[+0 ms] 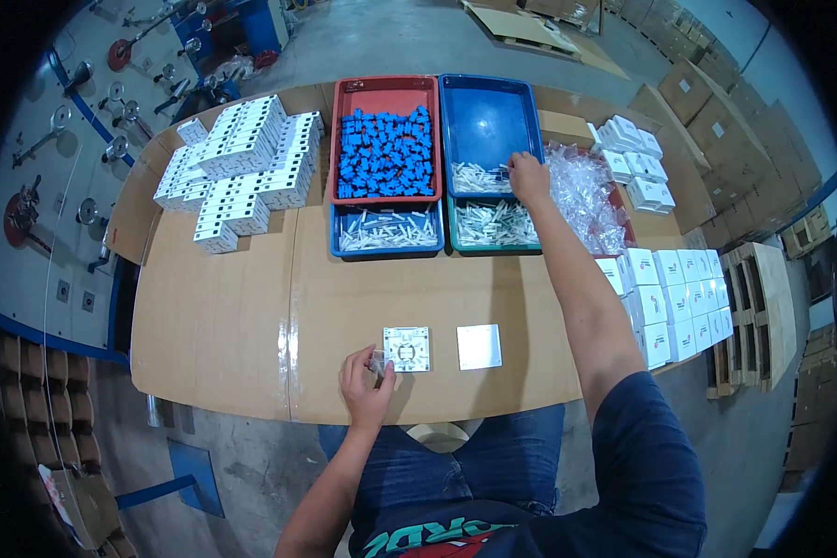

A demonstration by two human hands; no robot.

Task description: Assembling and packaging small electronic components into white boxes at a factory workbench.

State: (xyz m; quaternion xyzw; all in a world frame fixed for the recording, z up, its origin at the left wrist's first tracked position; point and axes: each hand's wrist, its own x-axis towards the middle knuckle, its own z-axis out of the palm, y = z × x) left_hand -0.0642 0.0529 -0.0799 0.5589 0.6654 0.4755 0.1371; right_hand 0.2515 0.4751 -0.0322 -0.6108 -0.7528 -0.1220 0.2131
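Two bare hands, set well apart over a cardboard tabletop; clock read from the white square plate, with 12 away from the body. Plate flat near the tabletop's 6 o'clock edge, holed face up, sides along 12–6 and 3–9, too nearly square for a long axis. Off its 8 o'clock corner, left hand pointing to about 12, thumb overlapping the plate's edge, nearly closed on a small clear piece; half hidden, so cannot tell its direction or long axis. Farther off, toward 1, right hand at the 4 o'clock corner of a blue tray, pointing to 11, fingers bent downward; cannot tell how far closed, or on what. Just beside those fingers, slender white sticks, long axes at mixed angles. At 3, apart from the plate, a blank silvery plate. At 12, blue blocks in a red tray; toward 11, stacked white boxes
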